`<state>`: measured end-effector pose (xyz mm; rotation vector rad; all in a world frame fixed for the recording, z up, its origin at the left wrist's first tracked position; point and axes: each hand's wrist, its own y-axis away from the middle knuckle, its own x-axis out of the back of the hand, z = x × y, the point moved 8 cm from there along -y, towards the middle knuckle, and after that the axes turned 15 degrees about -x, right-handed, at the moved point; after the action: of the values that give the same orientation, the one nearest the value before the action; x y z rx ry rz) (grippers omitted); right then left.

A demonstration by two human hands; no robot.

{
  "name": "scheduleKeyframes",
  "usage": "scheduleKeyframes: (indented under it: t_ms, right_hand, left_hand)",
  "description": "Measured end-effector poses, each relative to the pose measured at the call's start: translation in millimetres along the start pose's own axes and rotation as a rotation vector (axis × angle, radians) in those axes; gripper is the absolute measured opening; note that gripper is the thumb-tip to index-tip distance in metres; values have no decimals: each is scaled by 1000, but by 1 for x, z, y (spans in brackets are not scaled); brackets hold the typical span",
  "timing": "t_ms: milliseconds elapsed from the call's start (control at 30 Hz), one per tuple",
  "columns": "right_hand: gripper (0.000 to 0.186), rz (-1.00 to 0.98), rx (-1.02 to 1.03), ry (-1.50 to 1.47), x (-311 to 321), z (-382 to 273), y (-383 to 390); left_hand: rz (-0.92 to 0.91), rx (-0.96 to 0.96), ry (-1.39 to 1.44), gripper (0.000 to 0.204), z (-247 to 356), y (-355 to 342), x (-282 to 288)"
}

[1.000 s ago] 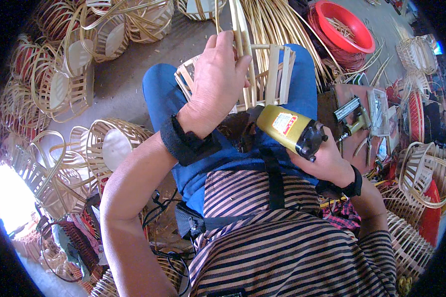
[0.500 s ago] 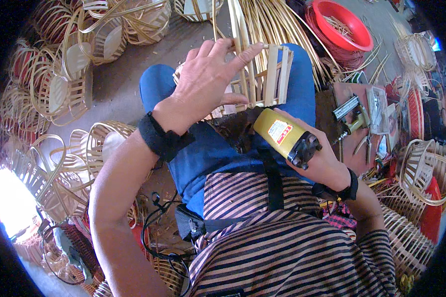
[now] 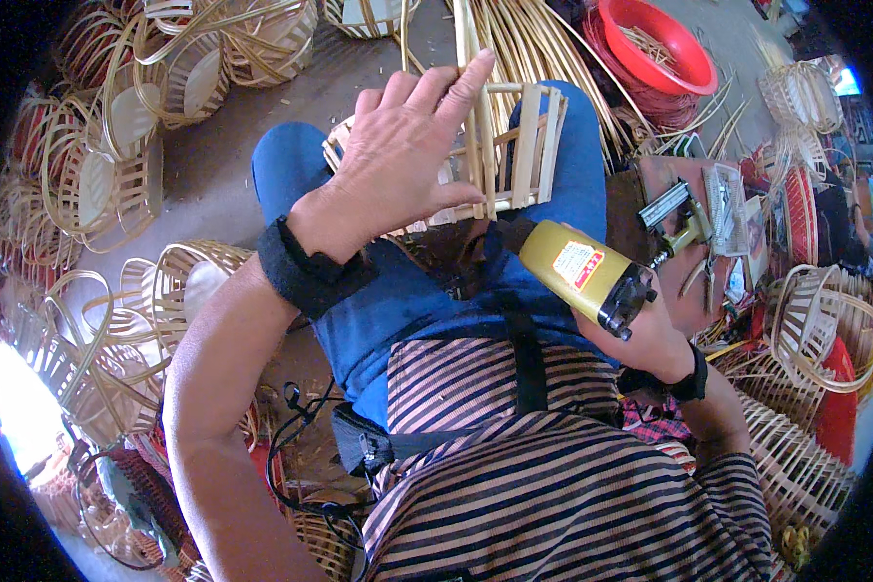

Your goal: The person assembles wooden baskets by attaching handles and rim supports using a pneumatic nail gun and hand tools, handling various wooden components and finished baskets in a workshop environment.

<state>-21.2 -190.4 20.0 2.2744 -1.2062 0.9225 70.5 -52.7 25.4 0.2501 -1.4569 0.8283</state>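
Note:
A slatted wooden basket point(image 3: 533, 145) rests on my blue-trousered legs, with long pale strips point(image 3: 468, 39) running up from it. My left hand point(image 3: 393, 160) grips it from above, fingers bent over the back of the frame, index finger along the strips and thumb toward the front edge. My right hand point(image 3: 642, 335) holds a yellow-and-black pneumatic tool point(image 3: 565, 262) from beneath, its dark nose near the front edge of the basket at the foot of the strips. Under the basket is dark material point(image 3: 441, 257), too unclear to name.
Finished baskets point(image 3: 121, 145) crowd the left, more point(image 3: 815, 325) the right. Cane bundles point(image 3: 543, 58) lie ahead beside a red basin point(image 3: 650, 53). A worn board point(image 3: 674, 175) at my right carries another nail gun point(image 3: 682, 228), pliers and a wire tray point(image 3: 723, 209). Black cords point(image 3: 291, 427) trail by my left hip.
My left hand has shifted left across the basket, its index finger now stretched up along the strips. The tool in my right hand has moved slightly. The whole view has drifted a little.

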Motion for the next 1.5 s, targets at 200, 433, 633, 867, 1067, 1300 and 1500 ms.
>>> scheduleKeyframes:
  t_ms: [200, 433, 633, 867, 1067, 1300, 1500]
  right_hand:
    - [45, 84, 96, 56, -2, -3, 0]
    - [36, 86, 126, 179, -6, -1, 1]
    - [33, 86, 8, 141, -6, 8, 0]
    - [30, 66, -100, 59, -8, 18, 0]
    - [28, 61, -97, 46, -10, 14, -5]
    - [26, 116, -94, -15, 9, 11, -4]
    - [24, 169, -203, -299, 41, -2, -21]
  left_hand:
    - [39, -9, -22, 103, 1, -2, 1]
    - [87, -29, -51, 103, 3, 0, 2]
    - [89, -37, -54, 102, 4, -2, 3]
    - [63, -23, -74, 102, 4, -3, 3]
    - [58, -9, -38, 104, 1, -4, 0]
    - [8, 14, -24, 94, 0, -2, 4]
    - [262, 328, 725, 36, -68, -25, 13]
